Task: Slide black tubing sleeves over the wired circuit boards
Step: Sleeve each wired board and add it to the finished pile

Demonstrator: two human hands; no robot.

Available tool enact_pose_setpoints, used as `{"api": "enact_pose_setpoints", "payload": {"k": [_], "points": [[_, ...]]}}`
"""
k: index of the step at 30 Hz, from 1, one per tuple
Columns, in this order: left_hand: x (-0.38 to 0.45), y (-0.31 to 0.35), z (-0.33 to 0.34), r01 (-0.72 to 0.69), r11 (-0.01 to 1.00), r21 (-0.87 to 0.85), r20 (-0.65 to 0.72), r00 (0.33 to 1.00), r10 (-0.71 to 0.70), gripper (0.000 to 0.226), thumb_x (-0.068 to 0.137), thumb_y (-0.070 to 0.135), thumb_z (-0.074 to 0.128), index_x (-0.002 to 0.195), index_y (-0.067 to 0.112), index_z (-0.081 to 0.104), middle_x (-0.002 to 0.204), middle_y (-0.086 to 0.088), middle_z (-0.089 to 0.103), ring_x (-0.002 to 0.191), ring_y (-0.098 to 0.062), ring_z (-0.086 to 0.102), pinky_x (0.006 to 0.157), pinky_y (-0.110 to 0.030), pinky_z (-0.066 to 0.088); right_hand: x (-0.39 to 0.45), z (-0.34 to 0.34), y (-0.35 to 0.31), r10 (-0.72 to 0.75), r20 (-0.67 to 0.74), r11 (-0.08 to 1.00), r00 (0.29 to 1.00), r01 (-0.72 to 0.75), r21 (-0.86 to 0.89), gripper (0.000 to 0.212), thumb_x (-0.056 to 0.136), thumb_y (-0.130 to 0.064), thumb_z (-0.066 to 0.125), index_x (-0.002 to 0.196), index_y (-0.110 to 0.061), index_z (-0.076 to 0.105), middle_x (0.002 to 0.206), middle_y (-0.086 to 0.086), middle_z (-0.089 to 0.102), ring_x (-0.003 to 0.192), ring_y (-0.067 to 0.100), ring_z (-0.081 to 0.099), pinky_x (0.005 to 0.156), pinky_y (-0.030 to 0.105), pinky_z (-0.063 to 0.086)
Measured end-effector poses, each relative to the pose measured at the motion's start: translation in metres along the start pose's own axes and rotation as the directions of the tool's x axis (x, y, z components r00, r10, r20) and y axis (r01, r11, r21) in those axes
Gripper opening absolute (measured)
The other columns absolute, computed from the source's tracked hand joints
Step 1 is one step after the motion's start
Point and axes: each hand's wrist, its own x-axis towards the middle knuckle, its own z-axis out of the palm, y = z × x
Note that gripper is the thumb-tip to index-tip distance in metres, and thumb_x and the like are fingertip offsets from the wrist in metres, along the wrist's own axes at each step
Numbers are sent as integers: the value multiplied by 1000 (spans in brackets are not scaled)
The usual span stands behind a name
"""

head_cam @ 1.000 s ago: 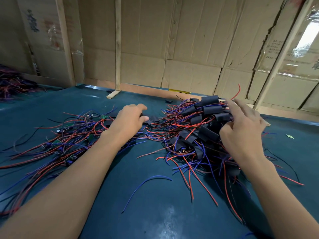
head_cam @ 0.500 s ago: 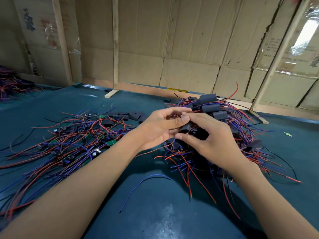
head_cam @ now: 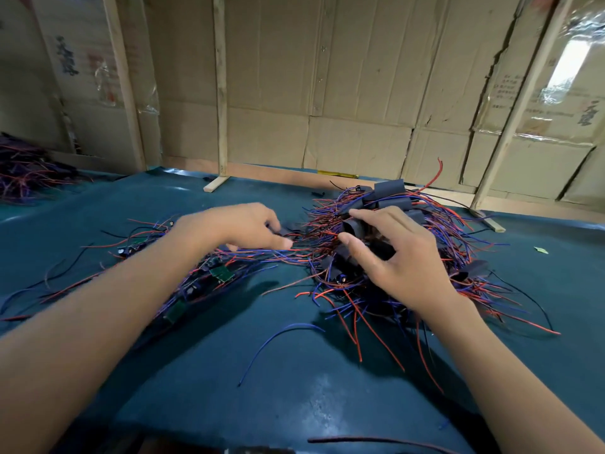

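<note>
On the teal mat lies a left-hand tangle of red and blue wires with bare green circuit boards [head_cam: 220,274]. To the right is a heap of wired boards in black sleeves [head_cam: 389,188]. My left hand [head_cam: 229,229] reaches between the two heaps, and its thumb and curled fingers pinch a loose flat black sleeve [head_cam: 284,229]; motion blur hides the grip's detail. My right hand [head_cam: 402,260] is over the right heap. Its index finger and thumb hold a sleeved board [head_cam: 354,226], and the other fingers are spread.
The teal mat [head_cam: 294,398] covers the table. A single blue wire [head_cam: 278,337] lies in front of the heaps. Another wire pile [head_cam: 26,172] sits at the far left. A wooden post with a foot [head_cam: 214,185] and cardboard walls bound the back edge.
The hands, joined half a second ago over the right heap, have parted. My left hand moved left to the loose sleeves, and my right hand lowered onto the right heap.
</note>
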Motion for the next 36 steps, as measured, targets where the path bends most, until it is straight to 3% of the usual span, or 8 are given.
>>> {"api": "enact_pose_setpoints", "payload": {"k": [5, 7, 11, 17, 20, 26, 31, 36], "points": [[-42, -54, -11, 281, 813, 510, 78, 926, -369, 107, 68, 88, 57, 151, 25, 31, 149, -10, 42, 132, -32, 48, 100, -38, 42, 0, 1, 3, 19, -28, 999, 999, -20, -27, 49, 91, -35, 72, 133, -11, 64, 110, 4, 64, 102, 26, 64, 91, 45, 52], [-52, -71, -2, 265, 850, 455, 157, 916, -369, 100, 73, 83, 58, 147, 19, 38, 143, -6, 51, 125, -28, 56, 97, -35, 49, 0, 5, 1, 22, -24, 999, 999, -23, -27, 47, 91, -35, 70, 131, -11, 66, 110, 5, 65, 104, 27, 65, 91, 46, 52], [-53, -92, 9, 253, 960, 120, 8, 967, -256, 49, 75, 53, 80, 109, 21, 66, 78, -1, 67, 49, -14, 61, 49, -26, 54, -1, 9, -5, -19, -6, 1000, 1000, 19, -23, 43, 90, -31, 73, 128, -11, 68, 109, 5, 65, 103, 27, 66, 87, 48, 53], [-45, -93, 9, 154, 985, 84, -197, 971, -135, 33, 74, 35, 82, 103, 25, 71, 86, 5, 70, 69, -10, 62, 60, -24, 45, -2, 9, -2, 1, 17, 1000, 1000, -1, -23, 42, 90, -27, 77, 129, -12, 68, 110, 5, 65, 103, 25, 65, 89, 46, 52], [-47, -84, 9, 152, 967, 204, -99, 986, -134, 45, 72, 47, 83, 102, 20, 65, 93, -6, 68, 83, -23, 60, 69, -29, 46, -3, 9, 0, 12, 18, 1000, 1000, -11, -29, 42, 90, -28, 77, 128, -13, 68, 111, 4, 65, 103, 24, 65, 88, 46, 52], [-59, -69, 12, 168, 944, 283, -119, 983, -140, 10, 82, 14, 62, 87, 10, 70, 85, -13, 69, 85, -30, 65, 74, -39, 57, -4, 13, 0, -18, 18, 996, 1000, 20, -93, 40, 90, -36, 72, 124, -16, 70, 110, 1, 65, 101, 14, 56, 87, 27, 39], [-66, -62, 15, 274, 810, 518, -205, 959, -194, 33, 82, 28, 64, 66, 19, 37, 69, 1, 40, 84, -25, 45, 60, -32, 33, -4, 12, 0, -6, 52, 997, 999, 10, -76, 34, 90, -43, 70, 111, -17, 72, 104, -2, 65, 96, 19, 61, 87, 31, 43], [-63, -59, 11, 277, 859, 431, -272, 947, -168, 23, 78, 27, 62, 67, 19, 44, 68, 3, 48, 66, -23, 49, 50, -27, 29, -4, 11, -4, -34, 98, 998, 995, 39, -54, 39, 89, -54, 64, 97, -16, 68, 91, -4, 62, 84, 11, 49, 81, 34, 41]]}}
